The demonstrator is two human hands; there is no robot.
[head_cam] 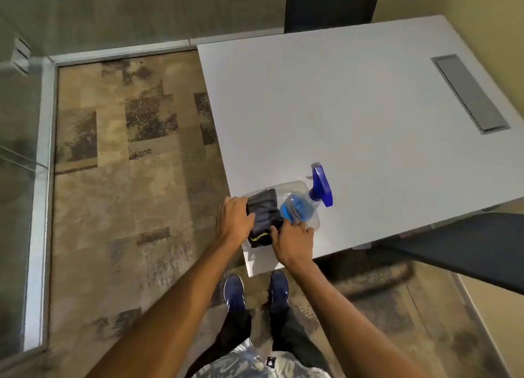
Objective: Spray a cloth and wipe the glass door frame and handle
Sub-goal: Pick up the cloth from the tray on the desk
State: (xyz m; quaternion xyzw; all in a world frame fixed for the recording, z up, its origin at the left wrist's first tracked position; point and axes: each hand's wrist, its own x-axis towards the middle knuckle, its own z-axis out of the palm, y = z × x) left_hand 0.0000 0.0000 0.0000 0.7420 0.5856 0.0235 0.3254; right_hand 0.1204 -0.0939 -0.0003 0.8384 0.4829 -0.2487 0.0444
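Note:
A dark folded cloth point(263, 216) with a yellow-green edge lies at the near corner of a white table point(354, 108). A clear spray bottle point(300, 206) with blue liquid and a blue trigger head lies on its side right behind the cloth. My left hand point(233, 220) grips the cloth's left side. My right hand point(293, 243) holds the cloth's right edge, fingertips touching the bottle. The glass wall and its metal frame point(42, 179) run along the left of the view. No door handle is visible.
A grey cable hatch point(470, 94) is set into the table's far right. A dark chair part point(465, 244) juts out under the table's right edge. Patterned carpet point(127, 179) spreads between table and glass. My blue shoes point(255, 289) stand just below the table corner.

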